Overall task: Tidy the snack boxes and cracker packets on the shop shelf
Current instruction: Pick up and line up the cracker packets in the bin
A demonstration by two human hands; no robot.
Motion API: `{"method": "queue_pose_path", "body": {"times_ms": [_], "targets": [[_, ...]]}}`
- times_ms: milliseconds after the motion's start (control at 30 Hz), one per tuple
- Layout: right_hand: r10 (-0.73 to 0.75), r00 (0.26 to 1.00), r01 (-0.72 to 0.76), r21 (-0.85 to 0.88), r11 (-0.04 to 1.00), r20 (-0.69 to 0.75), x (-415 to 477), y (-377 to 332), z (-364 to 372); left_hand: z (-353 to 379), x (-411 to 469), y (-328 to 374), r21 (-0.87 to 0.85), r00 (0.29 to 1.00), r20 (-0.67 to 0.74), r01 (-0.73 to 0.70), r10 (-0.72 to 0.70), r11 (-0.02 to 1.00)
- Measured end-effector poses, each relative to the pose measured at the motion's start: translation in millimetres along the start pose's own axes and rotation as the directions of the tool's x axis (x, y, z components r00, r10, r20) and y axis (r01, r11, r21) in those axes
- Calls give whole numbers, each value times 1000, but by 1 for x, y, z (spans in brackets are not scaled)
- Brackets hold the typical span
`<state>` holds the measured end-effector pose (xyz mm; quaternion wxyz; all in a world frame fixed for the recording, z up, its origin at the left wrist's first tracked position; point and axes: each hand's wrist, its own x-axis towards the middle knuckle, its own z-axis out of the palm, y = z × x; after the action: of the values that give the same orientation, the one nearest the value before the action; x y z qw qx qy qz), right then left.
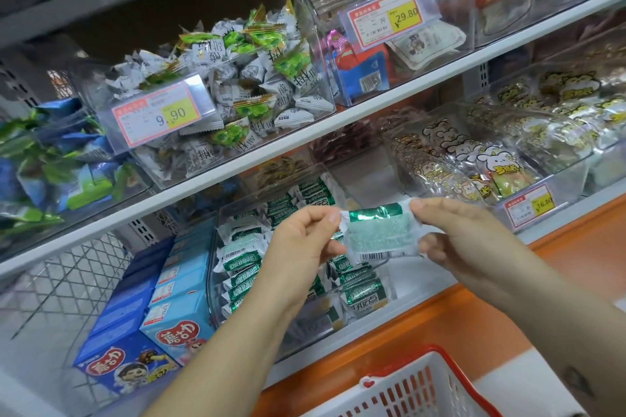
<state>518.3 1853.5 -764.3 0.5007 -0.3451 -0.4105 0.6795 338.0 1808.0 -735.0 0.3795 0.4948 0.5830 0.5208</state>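
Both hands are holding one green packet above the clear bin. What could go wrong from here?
1. The left hand and right hand pinch only the end seals of the green packet; that thin grip could slip, dropping it outside the clear bin, perhaps towards the basket below.
2. The packets in the bin lie jumbled at mixed angles; releasing this one loosely may add to the mess.

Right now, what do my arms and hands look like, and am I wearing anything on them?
Both are bare. The left hand and right hand have no gloves, and no rings, watch or bracelet show. No sleeves come into view. The fingernails look short. The right forearm carries a small dark marking, too blurred to identify.
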Motion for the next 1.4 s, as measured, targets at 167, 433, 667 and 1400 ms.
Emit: {"method": "queue_pose_path", "body": {"times_ms": [167, 433, 667, 1400], "targets": [[-177, 980, 186, -90, 979, 95, -4, -1, 7, -8, -8, -1, 44, 997, 47, -68, 66, 997], [-265, 948, 309, -324, 894, 175, -13, 19, 31, -29, -16, -11, 630, 954, 108, -283, 278, 723], [-310, 894, 423, -380, 823, 323, -11, 29, 47, -55, -20, -5, 789, 926, 176, -335, 333, 515], [-128, 963, 271, -830, 488, 239, 27, 44, 26, -144, 135, -30, 957, 967, -242, 225, 77, 181]]}}
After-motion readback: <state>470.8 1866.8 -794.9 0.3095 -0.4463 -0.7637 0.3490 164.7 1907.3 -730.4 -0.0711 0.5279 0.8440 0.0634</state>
